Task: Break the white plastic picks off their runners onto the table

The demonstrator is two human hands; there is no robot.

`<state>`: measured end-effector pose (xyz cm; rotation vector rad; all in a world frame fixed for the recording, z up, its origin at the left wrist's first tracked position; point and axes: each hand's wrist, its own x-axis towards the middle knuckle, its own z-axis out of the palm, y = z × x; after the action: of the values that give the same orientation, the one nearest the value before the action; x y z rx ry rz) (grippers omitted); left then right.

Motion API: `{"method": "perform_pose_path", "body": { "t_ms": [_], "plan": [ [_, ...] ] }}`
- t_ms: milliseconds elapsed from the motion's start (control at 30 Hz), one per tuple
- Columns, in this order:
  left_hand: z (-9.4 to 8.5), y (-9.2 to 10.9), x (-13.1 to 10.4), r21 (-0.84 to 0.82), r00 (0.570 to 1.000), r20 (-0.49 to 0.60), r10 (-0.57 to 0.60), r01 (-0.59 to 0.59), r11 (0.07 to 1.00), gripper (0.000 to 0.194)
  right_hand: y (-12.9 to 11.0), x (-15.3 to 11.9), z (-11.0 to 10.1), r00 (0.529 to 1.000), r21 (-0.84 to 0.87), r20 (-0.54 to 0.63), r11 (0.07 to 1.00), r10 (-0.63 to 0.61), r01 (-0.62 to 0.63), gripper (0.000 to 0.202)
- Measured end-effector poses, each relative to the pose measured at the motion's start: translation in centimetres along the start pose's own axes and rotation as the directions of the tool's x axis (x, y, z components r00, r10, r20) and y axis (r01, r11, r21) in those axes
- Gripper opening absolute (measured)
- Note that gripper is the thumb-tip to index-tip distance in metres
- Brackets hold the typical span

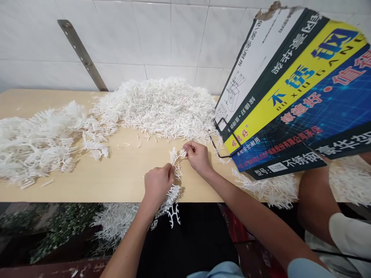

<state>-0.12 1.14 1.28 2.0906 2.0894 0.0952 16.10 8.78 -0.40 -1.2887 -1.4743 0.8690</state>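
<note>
Between my two hands is a white branched plastic sprig (174, 192), its forked end hanging past the table's front edge. My left hand (159, 182) is closed around the sprig's middle. Higher and to the right, my right hand (197, 156) pinches its upper part with thumb and fingertips. The exact spot under the right fingertips is too small to make out. Just beyond the hands lies a big heap of small white plastic pieces (165, 106). To the left spreads a looser pile of white branched sprigs (37, 143).
A printed cardboard box (292, 88) leans at the right, in a black wire stand (224, 156). More white pieces (269, 187) lie under it, near another person's arm (314, 193). A metal bracket (82, 56) rises against the tiled wall. Below the wooden table (124, 185) are white sprigs and green foliage (66, 227).
</note>
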Motion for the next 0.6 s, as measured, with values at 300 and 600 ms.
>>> {"method": "perform_pose_path", "body": {
  "t_ms": [300, 600],
  "plan": [
    [0.1, -0.2, -0.1, -0.044, 1.000, -0.009, -0.008, 0.007, 0.999, 0.041, -1.2, -0.6, -0.5, 0.917, -0.034, 0.393, 0.996, -0.064, 0.084, 0.040],
    [0.3, -0.5, -0.3, -0.022, 1.000, 0.005, 0.012, -0.012, 1.000, 0.041, 0.1, 0.8, -0.3, 0.991, 0.284, 0.023, 0.950, 0.133, -0.134, 0.048]
  ]
}}
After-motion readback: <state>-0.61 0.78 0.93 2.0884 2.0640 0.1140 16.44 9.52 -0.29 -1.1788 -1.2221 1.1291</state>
